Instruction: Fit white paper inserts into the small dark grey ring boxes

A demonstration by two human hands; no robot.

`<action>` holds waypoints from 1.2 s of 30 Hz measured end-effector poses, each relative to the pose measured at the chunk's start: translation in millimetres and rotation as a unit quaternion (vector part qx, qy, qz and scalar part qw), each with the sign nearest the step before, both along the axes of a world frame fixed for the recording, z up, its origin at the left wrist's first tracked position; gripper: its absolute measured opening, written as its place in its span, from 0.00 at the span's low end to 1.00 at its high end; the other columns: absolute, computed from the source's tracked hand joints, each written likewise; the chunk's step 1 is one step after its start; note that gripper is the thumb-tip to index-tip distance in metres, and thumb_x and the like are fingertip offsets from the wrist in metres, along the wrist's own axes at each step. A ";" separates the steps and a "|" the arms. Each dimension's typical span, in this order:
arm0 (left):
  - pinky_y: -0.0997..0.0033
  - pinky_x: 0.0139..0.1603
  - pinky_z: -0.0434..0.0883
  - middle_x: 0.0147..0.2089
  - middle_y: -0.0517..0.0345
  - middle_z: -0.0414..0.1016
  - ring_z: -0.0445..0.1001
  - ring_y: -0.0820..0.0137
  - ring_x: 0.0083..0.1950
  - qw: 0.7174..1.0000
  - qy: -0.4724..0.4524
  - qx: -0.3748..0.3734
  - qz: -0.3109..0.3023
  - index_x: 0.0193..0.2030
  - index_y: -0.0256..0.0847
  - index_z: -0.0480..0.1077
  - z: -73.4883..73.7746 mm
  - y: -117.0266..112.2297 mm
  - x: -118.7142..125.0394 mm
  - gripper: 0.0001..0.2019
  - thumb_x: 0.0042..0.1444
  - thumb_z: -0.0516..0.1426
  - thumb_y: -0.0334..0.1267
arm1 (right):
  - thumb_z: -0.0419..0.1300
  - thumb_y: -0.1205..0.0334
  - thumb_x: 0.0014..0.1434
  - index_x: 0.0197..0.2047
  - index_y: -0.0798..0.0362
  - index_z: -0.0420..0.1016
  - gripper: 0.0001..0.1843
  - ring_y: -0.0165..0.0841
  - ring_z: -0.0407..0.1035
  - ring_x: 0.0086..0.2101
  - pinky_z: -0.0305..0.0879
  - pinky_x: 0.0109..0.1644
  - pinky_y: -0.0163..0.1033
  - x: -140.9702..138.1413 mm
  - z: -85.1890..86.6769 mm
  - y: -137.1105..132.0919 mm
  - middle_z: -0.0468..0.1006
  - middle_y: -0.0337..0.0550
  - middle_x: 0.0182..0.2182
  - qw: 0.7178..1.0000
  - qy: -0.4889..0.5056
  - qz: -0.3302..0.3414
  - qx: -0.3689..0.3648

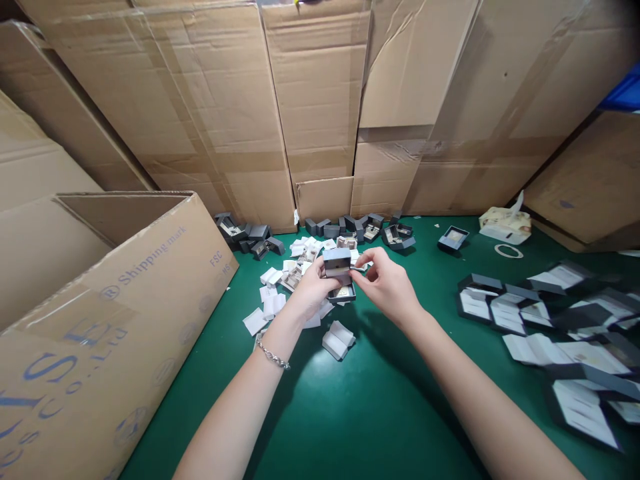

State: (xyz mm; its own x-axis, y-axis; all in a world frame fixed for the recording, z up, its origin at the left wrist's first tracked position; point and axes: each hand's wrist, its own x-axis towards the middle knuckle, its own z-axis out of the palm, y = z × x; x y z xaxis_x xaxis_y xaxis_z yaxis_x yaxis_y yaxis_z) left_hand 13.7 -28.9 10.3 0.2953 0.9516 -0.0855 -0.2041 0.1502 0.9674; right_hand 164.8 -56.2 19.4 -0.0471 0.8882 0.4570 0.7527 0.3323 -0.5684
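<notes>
My left hand (316, 288), with a chain bracelet at its wrist, is closed on a small dark hinged jewelry box (338, 259). The box is held tilted with its lid up, and a pale insert shows in its lower half. At the box's right side, my right hand (379, 279) is pinched, thumb and forefinger together. Whatever lies between those fingertips is too small to make out. Behind and left of the box is a heap of white folded inserts (274, 305). One folded white insert (339, 340) lies apart, nearer to me.
A large cardboard carton (165, 320) stands at left. Dark jewelry boxes (260, 233) line the back. One open box (453, 238) sits back right, near a tissue pack (506, 223) and a tape ring (509, 251). Several open boxes (575, 373) with white inserts cover the right. Cardboard walls (320, 100) enclose the green table.
</notes>
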 end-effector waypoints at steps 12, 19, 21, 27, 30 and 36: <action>0.71 0.40 0.69 0.42 0.53 0.75 0.73 0.69 0.40 1.000 0.027 0.007 -0.008 0.45 0.37 0.68 -4.0 -0.2 3.4 0.23 0.37 0.60 0.24 | 0.62 0.59 0.49 0.50 0.49 0.57 0.27 0.33 0.71 0.32 0.69 0.34 0.39 -3.2 -2.4 6.2 0.72 0.44 0.42 0.993 0.108 0.051 -0.019; 0.74 0.34 0.67 0.35 0.58 0.73 0.71 0.73 0.34 1.000 0.010 -0.006 -0.001 0.43 0.37 0.67 -5.7 -0.9 5.1 0.21 0.38 0.58 0.23 | 0.58 0.61 0.56 0.31 0.51 0.68 0.04 0.44 0.60 0.52 0.61 0.53 0.53 -0.2 -0.3 3.5 0.68 0.52 0.49 0.974 -0.108 0.058 0.188; 0.76 0.33 0.67 0.34 0.59 0.72 0.70 0.75 0.33 1.000 0.010 0.004 -0.010 0.43 0.37 0.67 -6.7 -1.5 5.5 0.21 0.39 0.57 0.23 | 0.57 0.62 0.57 0.30 0.51 0.70 0.05 0.45 0.58 0.53 0.60 0.55 0.53 0.5 -0.1 3.4 0.67 0.51 0.51 0.969 -0.139 0.061 0.196; 0.79 0.29 0.64 0.31 0.62 0.71 0.68 0.78 0.29 1.000 0.017 0.001 -0.012 0.43 0.38 0.67 -5.3 -4.3 9.0 0.20 0.40 0.56 0.23 | 0.56 0.62 0.58 0.29 0.51 0.72 0.07 0.43 0.59 0.52 0.63 0.53 0.51 0.7 -3.9 5.7 0.69 0.50 0.50 0.969 -0.152 0.058 0.188; 0.79 0.27 0.63 0.33 0.61 0.71 0.68 0.78 0.28 1.000 0.026 -0.002 -0.012 0.43 0.37 0.67 -2.8 -5.7 10.9 0.20 0.40 0.57 0.24 | 0.57 0.63 0.58 0.31 0.52 0.74 0.06 0.43 0.60 0.51 0.64 0.53 0.51 0.5 -4.4 6.3 0.69 0.52 0.50 0.965 -0.160 0.058 0.200; 0.79 0.26 0.62 0.31 0.62 0.69 0.65 0.78 0.27 0.998 0.056 -0.004 -0.009 0.44 0.38 0.66 -4.2 -7.3 13.0 0.21 0.39 0.58 0.24 | 0.56 0.65 0.57 0.28 0.54 0.74 0.08 0.44 0.62 0.51 0.65 0.53 0.48 0.0 -1.2 4.6 0.71 0.53 0.49 0.954 -0.199 0.053 0.220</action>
State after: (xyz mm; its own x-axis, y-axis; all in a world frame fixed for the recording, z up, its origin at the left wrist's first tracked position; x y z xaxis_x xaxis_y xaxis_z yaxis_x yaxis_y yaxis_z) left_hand 26.7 -36.2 6.1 0.2999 0.9455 -0.1269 -0.0919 0.1611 0.9827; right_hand 164.8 -51.7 18.2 -0.3733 0.5953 0.7115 0.8282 0.5595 -0.0336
